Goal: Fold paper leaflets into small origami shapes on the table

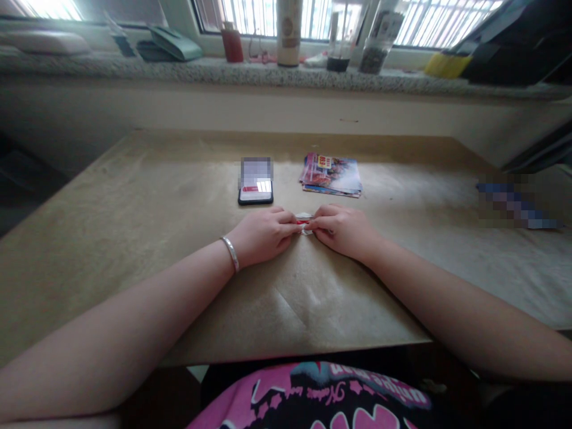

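Between my two hands lies a small piece of white and red paper (pixel 305 229), flat on the table and mostly covered by my fingers. My left hand (pixel 268 232), with a silver bracelet at the wrist, presses its fingertips together on the paper's left side. From the right, my right hand (pixel 342 229) pinches the other side, its index finger reaching to the paper's middle. The fingertips of both hands nearly meet. Just beyond my left hand rests a phone (pixel 256 193) with its screen lit. A stack of colourful printed sheets (pixel 333 176) lies beyond my right hand.
The tan-covered table (pixel 179 196) reaches to the wall below the window. A partly blurred blue package (pixel 518 202) lies at the far right. On the stone sill (pixel 250 72) stand a red bottle (pixel 232 43), a tall pale bottle (pixel 288 36) and several other containers.
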